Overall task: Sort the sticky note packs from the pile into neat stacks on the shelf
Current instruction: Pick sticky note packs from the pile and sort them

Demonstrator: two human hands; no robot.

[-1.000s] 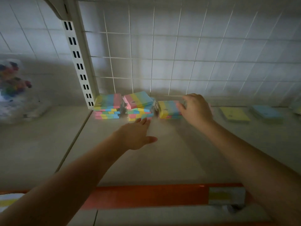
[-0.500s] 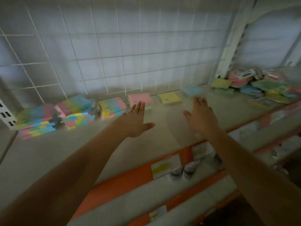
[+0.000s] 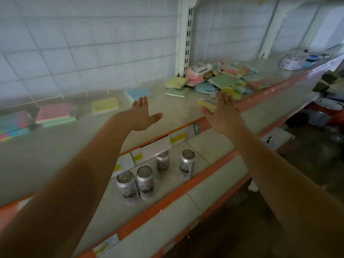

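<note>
Cans (image 3: 156, 175): four, lower shelf. Hands: two. Sorted note stacks, far left: four visible. Pile (image 3: 223, 81), far right: packs too jumbled to count.

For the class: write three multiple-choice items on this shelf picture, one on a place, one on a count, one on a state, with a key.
1. Where does the loose pile of pastel sticky note packs lie?
A. on the cream upper shelf, right of the white slotted upright
B. on the lower shelf
C. on the floor

2. How many silver drink cans stand on the lower shelf?
A. two
B. four
C. six

3. How are the left hand and right hand?
A. both gripping packs
B. one holding a can
C. both open, holding nothing

Key: 1 A, the pile sits beside the upright; 2 B, four can tops show; 3 C, fingers are straight with no pack held.
</note>
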